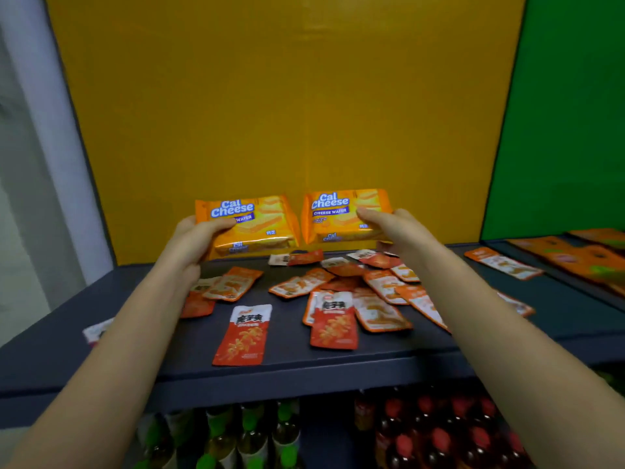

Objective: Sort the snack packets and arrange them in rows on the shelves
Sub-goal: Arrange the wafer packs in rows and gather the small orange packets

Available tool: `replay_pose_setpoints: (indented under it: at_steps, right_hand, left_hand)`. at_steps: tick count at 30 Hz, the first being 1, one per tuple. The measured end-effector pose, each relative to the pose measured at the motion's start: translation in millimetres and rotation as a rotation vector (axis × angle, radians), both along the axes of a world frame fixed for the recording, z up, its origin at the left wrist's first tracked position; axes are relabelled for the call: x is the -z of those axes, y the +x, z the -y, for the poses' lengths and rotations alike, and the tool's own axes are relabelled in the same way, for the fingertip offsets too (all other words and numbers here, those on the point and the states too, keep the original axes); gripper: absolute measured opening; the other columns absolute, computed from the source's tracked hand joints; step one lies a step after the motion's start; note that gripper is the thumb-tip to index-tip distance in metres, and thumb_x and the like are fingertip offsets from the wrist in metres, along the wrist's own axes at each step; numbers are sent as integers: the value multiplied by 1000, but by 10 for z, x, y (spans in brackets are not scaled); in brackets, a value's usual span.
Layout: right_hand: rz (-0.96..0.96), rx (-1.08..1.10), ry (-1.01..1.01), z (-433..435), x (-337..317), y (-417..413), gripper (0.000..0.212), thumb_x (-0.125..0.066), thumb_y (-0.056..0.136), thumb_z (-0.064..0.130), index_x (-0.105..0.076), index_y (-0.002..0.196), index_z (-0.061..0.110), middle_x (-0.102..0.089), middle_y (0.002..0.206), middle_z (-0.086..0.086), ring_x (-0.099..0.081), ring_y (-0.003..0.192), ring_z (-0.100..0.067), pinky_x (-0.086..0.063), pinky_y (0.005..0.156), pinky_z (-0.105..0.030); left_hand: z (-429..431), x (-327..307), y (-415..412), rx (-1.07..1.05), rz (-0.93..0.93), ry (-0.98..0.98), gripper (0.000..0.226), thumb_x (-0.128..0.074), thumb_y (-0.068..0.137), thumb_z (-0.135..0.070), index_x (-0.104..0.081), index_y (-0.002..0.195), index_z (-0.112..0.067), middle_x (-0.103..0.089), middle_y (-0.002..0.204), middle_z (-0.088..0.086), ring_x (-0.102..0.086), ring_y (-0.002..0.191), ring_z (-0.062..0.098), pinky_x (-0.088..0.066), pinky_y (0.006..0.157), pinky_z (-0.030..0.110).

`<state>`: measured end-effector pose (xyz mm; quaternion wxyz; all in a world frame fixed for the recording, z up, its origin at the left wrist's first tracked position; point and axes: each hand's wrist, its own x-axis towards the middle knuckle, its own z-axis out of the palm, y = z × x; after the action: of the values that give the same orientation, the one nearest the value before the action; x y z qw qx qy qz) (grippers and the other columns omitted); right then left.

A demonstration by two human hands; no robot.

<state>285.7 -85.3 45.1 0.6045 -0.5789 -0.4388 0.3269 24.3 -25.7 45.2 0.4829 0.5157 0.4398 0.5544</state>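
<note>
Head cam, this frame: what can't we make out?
Head view:
Left orange Cal Cheese wafer pack: left hand covers its left end and part of the label.
Right orange Cal Cheese wafer pack: right hand covers its right end.
White sachet at left of the dark grey shelf: mostly behind the left forearm.
Orange packets far right: blurred, cut by the frame edge.
Green-capped bottles and red-capped bottles below: dim, labels unreadable, cut at the bottom.

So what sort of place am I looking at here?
Probably a shop, or a mock-up of one: a dark shelf strewn with red snack packets, bottles ranked below it.
</note>
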Motion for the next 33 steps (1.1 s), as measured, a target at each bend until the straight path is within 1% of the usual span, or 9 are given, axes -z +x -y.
replay_pose_setpoints:
  at_steps: [4,9,13,16,19,21,26,30,33]
  right_hand:
    - [20,130,25,648,-34,771,17,-62,87,23,-54,73,18,-62,63,5,-55,56,-9,-36,50,-18]
    - [-16,266,-18,1585,112,1817,11,-64,85,25,-57,87,17,-62,83,-1,-56,70,-11,-40,64,-25]
    - [-46,378,-46,2349,298,2588,13,-63,86,25,-56,78,17,-60,74,2,-54,65,-11,-37,61,-24]
    - [-71,440,-68,2870,473,3133,15,-65,84,28,-57,93,18,-60,78,3,-54,69,-12,-38,63,-26]
    - [-80,489,-106,3373,620,3599,32,-65,84,31,-55,110,17,-63,92,2,-58,89,-15,-40,72,-31]
    - [-94,538,-119,3691,670,3886,36,-66,84,32,-56,113,14,-63,101,-1,-57,96,-19,-38,78,-32]
    - [-101,651,-109,4372,656,4538,23,-63,86,31,-57,100,14,-61,81,1,-54,72,-13,-39,62,-26]
    - [-112,739,-72,4778,640,4984,14,-61,88,26,-57,93,14,-59,75,0,-51,65,-13,-36,58,-25]
    - [-113,773,-51,4990,686,5320,11,-60,88,24,-57,83,15,-58,73,1,-51,64,-11,-35,59,-24]
  left_hand:
    - [298,-5,796,128,8,10,25,-62,83,-9,-59,107,-12,-65,44,-7,-60,36,6,-50,38,20]
    - [864,151,1859,301,28,-28,7,-61,84,-9,-58,86,-15,-66,45,-8,-60,37,4,-48,36,17]
    - [1343,369,2701,390,28,-38,8,-64,84,-8,-59,87,-13,-67,48,-7,-62,39,4,-50,38,17]
    - [1715,542,3294,429,34,-50,18,-65,83,-8,-59,100,-9,-70,71,5,-62,41,3,-50,40,16]
    - [2045,720,3874,453,16,-25,38,-68,80,-11,-57,115,-2,-66,101,16,-65,61,13,-55,61,25]
    - [2261,786,4268,498,24,-35,42,-69,80,-12,-55,118,-2,-65,102,14,-62,69,15,-54,63,24]
    - [2740,795,5222,626,45,-50,38,-69,80,-13,-56,115,-7,-67,92,6,-63,71,14,-53,57,21]
    - [3040,746,5931,688,46,-16,38,-69,80,-11,-56,116,-6,-66,88,3,-62,70,13,-52,51,16]
    - [3198,742,6443,733,38,-16,46,-71,79,-13,-53,121,-4,-66,104,12,-63,76,18,-55,70,29]
